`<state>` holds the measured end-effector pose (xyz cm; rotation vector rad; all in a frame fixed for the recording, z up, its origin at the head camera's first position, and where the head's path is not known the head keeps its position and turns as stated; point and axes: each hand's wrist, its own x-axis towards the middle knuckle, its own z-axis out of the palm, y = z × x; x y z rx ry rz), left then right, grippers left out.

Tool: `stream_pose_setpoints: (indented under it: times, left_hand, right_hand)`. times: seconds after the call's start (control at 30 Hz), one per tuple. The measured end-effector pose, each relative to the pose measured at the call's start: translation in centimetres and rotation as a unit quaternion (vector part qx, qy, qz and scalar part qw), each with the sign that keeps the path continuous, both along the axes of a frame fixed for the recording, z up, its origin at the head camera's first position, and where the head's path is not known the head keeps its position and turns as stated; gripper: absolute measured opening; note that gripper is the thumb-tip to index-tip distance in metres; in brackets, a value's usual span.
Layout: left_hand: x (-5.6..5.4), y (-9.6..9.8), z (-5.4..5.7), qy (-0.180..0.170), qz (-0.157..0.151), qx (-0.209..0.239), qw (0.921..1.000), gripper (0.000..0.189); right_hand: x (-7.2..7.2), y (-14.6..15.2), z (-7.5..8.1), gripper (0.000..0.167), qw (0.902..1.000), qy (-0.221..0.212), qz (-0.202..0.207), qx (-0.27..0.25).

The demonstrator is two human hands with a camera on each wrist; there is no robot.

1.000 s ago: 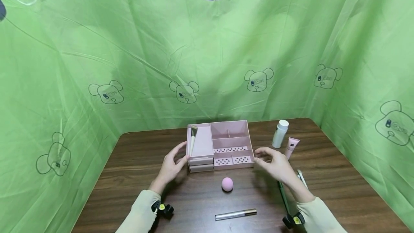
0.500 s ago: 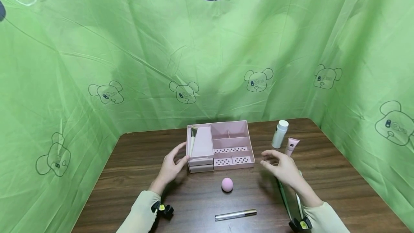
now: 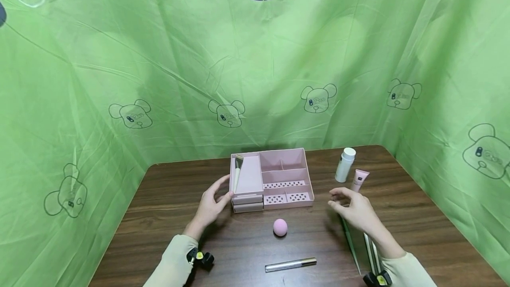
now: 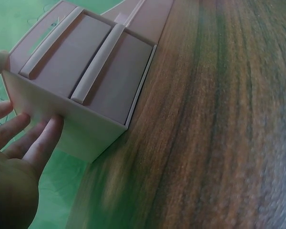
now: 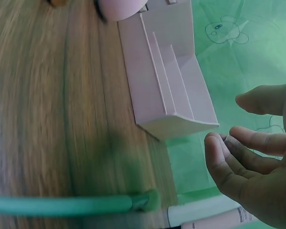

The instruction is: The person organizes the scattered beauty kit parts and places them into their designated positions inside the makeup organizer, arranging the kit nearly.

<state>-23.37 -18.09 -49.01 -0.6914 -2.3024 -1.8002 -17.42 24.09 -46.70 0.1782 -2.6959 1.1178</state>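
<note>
A pink desk organizer [image 3: 250, 174] with two drawers at its front left stands at the back middle of the table. My left hand [image 3: 212, 203] touches its left side. In the left wrist view, the fingers [image 4: 46, 143] lie along the side wall, with the thumb at the top front corner. A pale-handled makeup brush [image 3: 237, 178] lies in the organizer's top left compartment. My right hand [image 3: 356, 211] hovers right of the organizer, apart from it, fingers loosely bent and holding nothing. Under that hand lies a green-handled brush [image 5: 86, 205], partly hidden in the head view.
A pink ball [image 3: 280, 227] and a silver cosmetic tube [image 3: 290, 265] lie in front of the organizer. To the right stand a white bottle [image 3: 345, 166] and a pink squeeze tube [image 3: 360, 178]. Slim pale sticks [image 3: 369, 251] lie near the right wrist. Green curtain [image 3: 255, 79] surrounds the table.
My right hand has moved away from the organizer's right side, to the right and slightly toward me. More of the green brush shows. The left hand stays at the organizer's left side.
</note>
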Motion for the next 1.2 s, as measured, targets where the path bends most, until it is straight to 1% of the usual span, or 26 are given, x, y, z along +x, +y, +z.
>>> stream_pose_setpoints:
  times: [0.2,0.4,0.67,0.9,1.0,1.2]
  left_hand:
    - [-0.1,0.0,0.0,0.005,0.004,0.000,1.0000,0.053]
    - [-0.2,0.0,0.3,0.000,-0.002,0.004,1.0000,0.053]
    - [-0.1,0.0,-0.1,-0.008,0.000,-0.002,1.0000,0.054]
    - [0.0,-0.1,-0.1,-0.014,0.003,0.004,0.9999,0.054]
    - [-0.1,-0.1,-0.1,-0.012,0.001,0.001,0.9999,0.054]
    - [-0.1,0.0,-0.1,-0.005,0.000,-0.003,1.0000,0.054]
  right_hand:
    - [-0.1,1.0,0.2,0.025,0.9999,-0.006,-0.007,0.011]
    - [-0.2,1.9,0.1,0.025,0.9995,-0.001,-0.024,0.022]
    - [0.1,2.5,-0.8,0.028,0.9974,-0.036,-0.044,0.043]
    - [0.2,2.7,-1.6,0.029,0.9963,-0.042,-0.054,0.052]
    - [0.2,2.9,-1.8,0.030,0.9956,-0.051,-0.057,0.055]
    - [0.2,3.1,-2.0,0.032,0.9956,-0.050,-0.056,0.057]
